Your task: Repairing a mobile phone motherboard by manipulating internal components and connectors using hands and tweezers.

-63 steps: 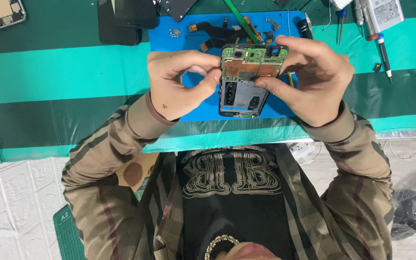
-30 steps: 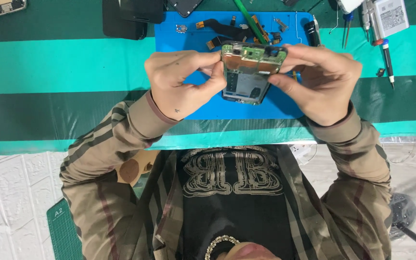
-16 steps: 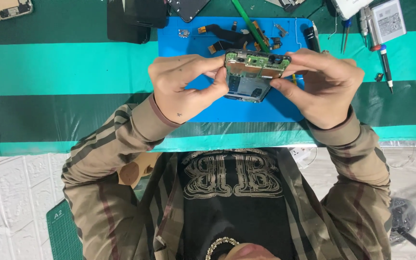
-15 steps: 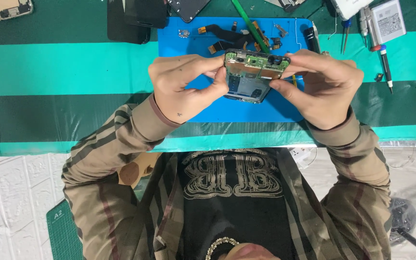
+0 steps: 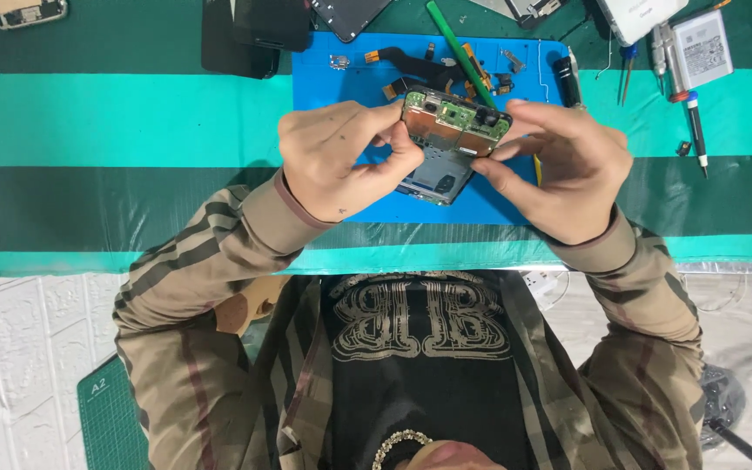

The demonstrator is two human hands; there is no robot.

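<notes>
A: Work surface?
B: Green-striped table cover (image 5: 115,130), blue rectangular mat (image 5: 341,83) on it.
A: Item?
B: Opened phone with exposed green circuit board (image 5: 450,139), raised above the mat.
A: Hands?
B: Left hand (image 5: 341,161) and right hand (image 5: 559,170) pinch its opposite edges.

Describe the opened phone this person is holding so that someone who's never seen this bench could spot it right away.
Start at the blue mat in the middle of the green striped table. Just above it, the left hand and right hand hold the opened phone between them. Unlike the loose parts around it, its green circuit board is exposed.
</notes>
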